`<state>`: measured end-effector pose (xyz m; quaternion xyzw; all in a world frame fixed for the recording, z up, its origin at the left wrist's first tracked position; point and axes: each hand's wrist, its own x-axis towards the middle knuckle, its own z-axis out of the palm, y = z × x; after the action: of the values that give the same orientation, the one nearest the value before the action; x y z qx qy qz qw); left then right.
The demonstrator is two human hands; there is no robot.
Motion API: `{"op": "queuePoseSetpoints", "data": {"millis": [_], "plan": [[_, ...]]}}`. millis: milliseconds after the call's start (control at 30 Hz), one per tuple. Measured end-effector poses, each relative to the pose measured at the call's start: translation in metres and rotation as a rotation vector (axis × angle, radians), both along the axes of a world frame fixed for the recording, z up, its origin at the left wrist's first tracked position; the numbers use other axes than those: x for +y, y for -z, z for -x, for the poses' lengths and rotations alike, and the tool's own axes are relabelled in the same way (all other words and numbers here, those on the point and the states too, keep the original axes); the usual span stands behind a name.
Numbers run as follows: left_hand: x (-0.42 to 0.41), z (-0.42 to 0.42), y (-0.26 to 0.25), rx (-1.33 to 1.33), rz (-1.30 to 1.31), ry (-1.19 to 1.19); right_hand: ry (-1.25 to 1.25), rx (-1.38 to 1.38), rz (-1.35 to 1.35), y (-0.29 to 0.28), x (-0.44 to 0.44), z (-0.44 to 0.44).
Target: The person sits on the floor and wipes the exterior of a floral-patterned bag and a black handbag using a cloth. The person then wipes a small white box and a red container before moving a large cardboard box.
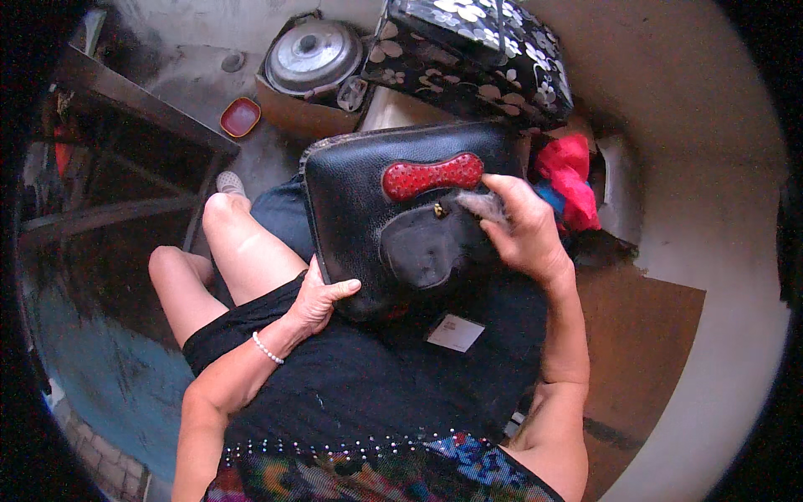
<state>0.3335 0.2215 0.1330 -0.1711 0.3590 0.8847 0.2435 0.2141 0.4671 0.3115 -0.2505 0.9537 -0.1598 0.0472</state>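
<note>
A black leather-look padded case [342, 207] rests tilted across my lap. A red, studded, bone-shaped pad [433, 176] is set in its upper face, and below that lies a rounded dark grey patch [419, 248]. My left hand [319, 298] holds the case's lower left edge, thumb on top and fingers beneath, out of sight. Between the thumb and fingers of my right hand [527, 229] is a wisp of grey fluff [484, 206], held just over the right part of the case. Near the case's lower edge, a white paper label [457, 332] lies on black fabric.
Ahead stands a lidded metal pot [312, 53] in a cardboard box [301, 113], beside a black flower-patterned box [470, 69]. A small red dish [240, 117] sits on the floor. To the right are bright pink cloth [568, 182] and a brown board [633, 351]. A metal-edged frame [150, 94] stands left.
</note>
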Motion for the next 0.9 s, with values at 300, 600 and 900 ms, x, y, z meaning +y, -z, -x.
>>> {"op": "queuePoseSetpoints", "data": {"millis": [300,600,900], "plan": [[0.002,0.004,0.0,-0.065,-0.032,-0.063,-0.267,0.147,-0.253,0.022,-0.013,-0.014],[0.002,0.008,0.006,-0.09,0.015,-0.073,-0.266,0.466,-0.209,0.051,0.0,-0.036],[0.001,0.012,0.005,-0.125,-0.006,-0.046,0.042,0.336,-0.213,0.046,-0.009,-0.035]]}}
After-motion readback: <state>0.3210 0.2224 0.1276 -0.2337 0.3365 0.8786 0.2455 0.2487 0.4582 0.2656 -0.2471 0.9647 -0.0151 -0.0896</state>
